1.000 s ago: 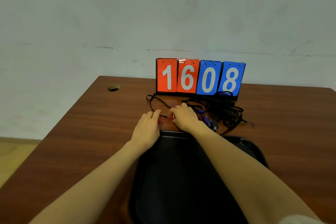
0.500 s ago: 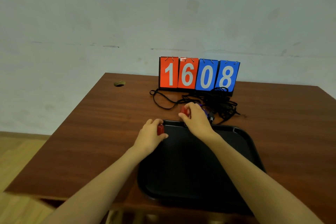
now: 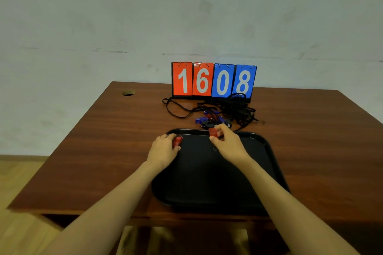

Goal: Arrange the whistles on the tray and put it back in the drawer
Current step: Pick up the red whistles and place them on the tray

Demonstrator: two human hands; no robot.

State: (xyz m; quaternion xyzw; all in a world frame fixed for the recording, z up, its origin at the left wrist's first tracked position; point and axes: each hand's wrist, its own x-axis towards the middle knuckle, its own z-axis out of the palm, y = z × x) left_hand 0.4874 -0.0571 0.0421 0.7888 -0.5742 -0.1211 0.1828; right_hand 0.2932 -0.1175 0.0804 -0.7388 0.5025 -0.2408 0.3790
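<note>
On the wooden table [image 3: 103, 151] the black tray [image 3: 267, 145] sits just short of the flip scoreboard [image 3: 213, 80] and the tangle of lanyards [image 3: 238, 107] and blue whistles [image 3: 202, 120] piled before it, likely to keep each transfer short. The left hand [image 3: 163, 149] curls round a red whistle [image 3: 177, 140] over the tray's far left corner, and the right hand [image 3: 228, 145] pinches a second red whistle [image 3: 212, 132] at the far rim, seemingly to lay them side by side. Fingers cover much of both whistles, their cords vanish against the dark tray, and the drawer is out of view
</note>
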